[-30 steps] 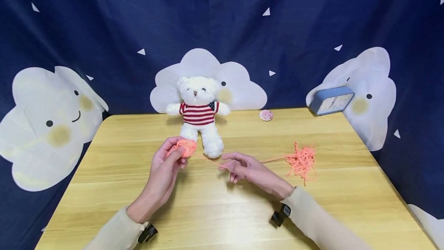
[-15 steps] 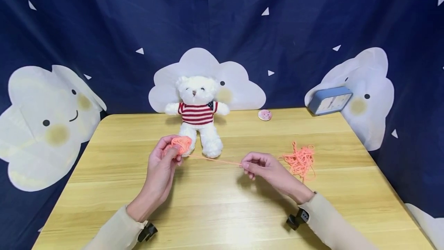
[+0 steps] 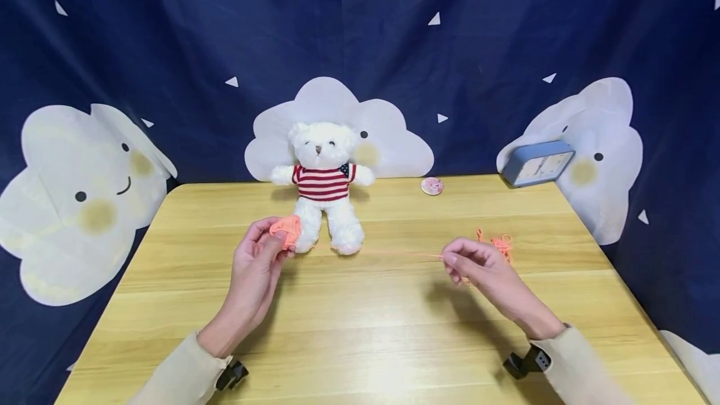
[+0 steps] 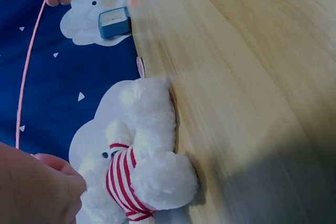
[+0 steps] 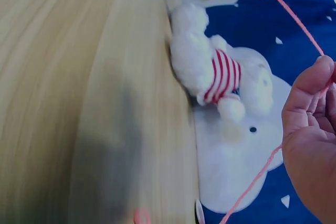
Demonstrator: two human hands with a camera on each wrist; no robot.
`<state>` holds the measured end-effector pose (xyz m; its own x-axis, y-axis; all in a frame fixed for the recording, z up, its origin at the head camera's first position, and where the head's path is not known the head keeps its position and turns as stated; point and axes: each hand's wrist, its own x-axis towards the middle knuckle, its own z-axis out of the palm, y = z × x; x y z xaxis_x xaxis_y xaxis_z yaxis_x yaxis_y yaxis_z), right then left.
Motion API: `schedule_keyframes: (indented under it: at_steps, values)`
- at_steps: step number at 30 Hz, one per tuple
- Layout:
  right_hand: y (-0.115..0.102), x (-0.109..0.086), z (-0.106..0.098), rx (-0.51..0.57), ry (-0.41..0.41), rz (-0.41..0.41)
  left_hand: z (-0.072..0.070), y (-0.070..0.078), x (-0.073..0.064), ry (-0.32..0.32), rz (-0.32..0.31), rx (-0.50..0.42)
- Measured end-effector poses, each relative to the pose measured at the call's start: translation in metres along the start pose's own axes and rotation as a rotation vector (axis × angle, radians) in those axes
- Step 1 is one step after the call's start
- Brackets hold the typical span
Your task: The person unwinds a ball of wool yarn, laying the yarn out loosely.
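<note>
My left hand [image 3: 255,267] holds a small ball of coral-orange yarn [image 3: 287,232] between thumb and fingers, in front of the white teddy bear's left-side leg in the head view. From the ball a single yarn strand [image 5: 294,17] runs across to my right hand [image 3: 486,274], whose thumb and fingertips pinch it. Past the right hand the strand trails on, seen in the right wrist view. A loose tangle of the same yarn [image 3: 502,245] lies on the table behind the right hand, which partly hides it.
A white teddy bear [image 3: 323,183] in a red-striped shirt sits at the table's back edge. To its right lie a round pink badge [image 3: 432,186] and a blue clock [image 3: 538,163] at the corner. The wooden table [image 3: 360,324] meets a dark blue cloud-patterned curtain [image 3: 382,36].
My right hand has moved to the right, from loosely guiding the strand to pinching it, and the strand between the hands is longer. My left hand with the yarn ball has shifted slightly left.
</note>
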<state>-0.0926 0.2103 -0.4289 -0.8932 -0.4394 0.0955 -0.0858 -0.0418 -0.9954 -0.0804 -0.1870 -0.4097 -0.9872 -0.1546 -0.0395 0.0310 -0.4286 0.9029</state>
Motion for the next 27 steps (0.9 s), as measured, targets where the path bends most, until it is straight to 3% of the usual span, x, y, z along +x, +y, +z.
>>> schedule_keyframes:
  at_steps: [5, 10, 15, 19, 27]
  values:
    - [-0.005, -0.007, -0.014, 0.131, 0.046, -0.087, -0.003, -0.002, -0.001, -0.09, 0.005, -0.02]
    - [-0.009, -0.009, -0.02, 0.15, 0.125, -0.093, -0.006, -0.005, -0.001, -0.204, -0.005, -0.08]
    - [-0.011, -0.009, -0.021, 0.155, 0.158, -0.101, -0.007, -0.003, 0.0, -0.262, -0.038, -0.099]
    - [-0.012, -0.007, -0.022, 0.162, 0.16, -0.116, -0.005, -0.001, -0.001, -0.233, -0.055, -0.081]
    - [-0.011, -0.008, -0.024, 0.15, 0.176, -0.1, -0.003, -0.001, -0.002, -0.099, -0.045, -0.004]
